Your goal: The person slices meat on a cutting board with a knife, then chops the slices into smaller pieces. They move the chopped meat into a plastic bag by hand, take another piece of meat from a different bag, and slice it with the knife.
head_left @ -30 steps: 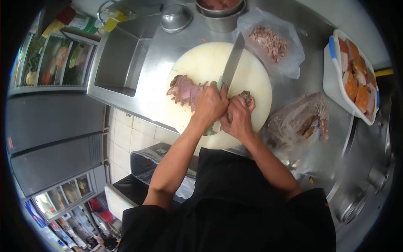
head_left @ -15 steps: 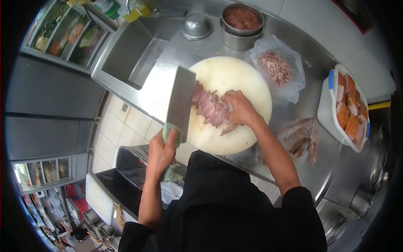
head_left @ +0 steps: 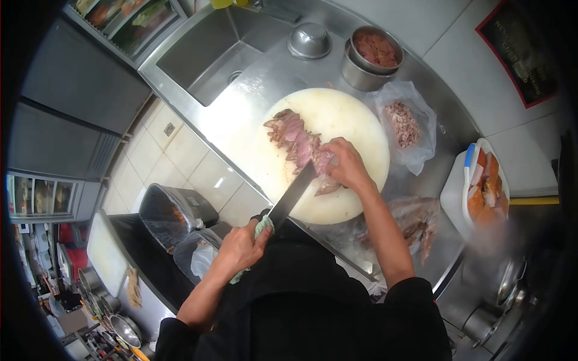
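1. While the sliced meat (head_left: 298,141) lies in a row on the round white cutting board (head_left: 361,114), the right hand (head_left: 346,167) presses on its near end, with half-bent fingers (head_left: 330,148) not closed around it.
2. The left hand (head_left: 241,249) is closed firmly around the cleaver (head_left: 293,195) handle, and the blade points to the meat.
3. A bag of chopped meat (head_left: 404,123) lies just beside the board.

Sliced meat (head_left: 297,141) lies on the cutting board (head_left: 355,117), sink (head_left: 220,51) left, bagged meat (head_left: 404,124) right.

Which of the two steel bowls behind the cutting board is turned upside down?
The smaller bowl beside the sink: its rounded bottom faces up. The other bowl stands upright, filled with meat.
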A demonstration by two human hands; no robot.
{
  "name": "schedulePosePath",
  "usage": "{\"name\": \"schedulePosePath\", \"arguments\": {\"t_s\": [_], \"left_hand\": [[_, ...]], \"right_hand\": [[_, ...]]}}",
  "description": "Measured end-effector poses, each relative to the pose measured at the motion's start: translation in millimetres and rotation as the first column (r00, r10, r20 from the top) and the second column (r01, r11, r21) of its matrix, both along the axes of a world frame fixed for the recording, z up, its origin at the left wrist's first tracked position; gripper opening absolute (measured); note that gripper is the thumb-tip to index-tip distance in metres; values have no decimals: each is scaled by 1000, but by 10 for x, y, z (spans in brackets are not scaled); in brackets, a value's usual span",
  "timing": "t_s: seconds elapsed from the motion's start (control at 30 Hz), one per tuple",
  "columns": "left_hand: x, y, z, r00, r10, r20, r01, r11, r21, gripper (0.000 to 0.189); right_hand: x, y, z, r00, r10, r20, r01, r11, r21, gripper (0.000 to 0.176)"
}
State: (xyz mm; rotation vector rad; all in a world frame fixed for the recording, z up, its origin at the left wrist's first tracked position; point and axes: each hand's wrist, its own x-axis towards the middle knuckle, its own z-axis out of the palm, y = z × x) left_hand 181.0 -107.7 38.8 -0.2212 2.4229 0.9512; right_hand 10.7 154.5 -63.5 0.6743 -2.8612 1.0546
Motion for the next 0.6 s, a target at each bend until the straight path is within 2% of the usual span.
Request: {"name": "schedulePosePath", "arguments": {"t_s": [0.07,0.3,0.4,0.47,0.6], "left_hand": [[19,-5,-56,1000,-15,-22,14,999,-35,40],[-59,20,-96,994,-31,-105,24,997,-69,38],[-85,31,-135,990,-31,-140,22,998,-61,37],[-92,34,-139,989,-59,-135,48,996,-81,37],[-74,91,-10,991,-59,-121,49,995,-87,36]], "right_hand": [[-29,19,-88,994,63,93,-52,992,-117,40],[-15,-78,-57,989,-22,150,49,983,-177,36],[47,-34,2,994,-43,100,59,984,-166,35],[96,80,146,991,-137,0,137,986,-98,36],[437,354,176,965,-258,-55,260,965,32,40]]}}
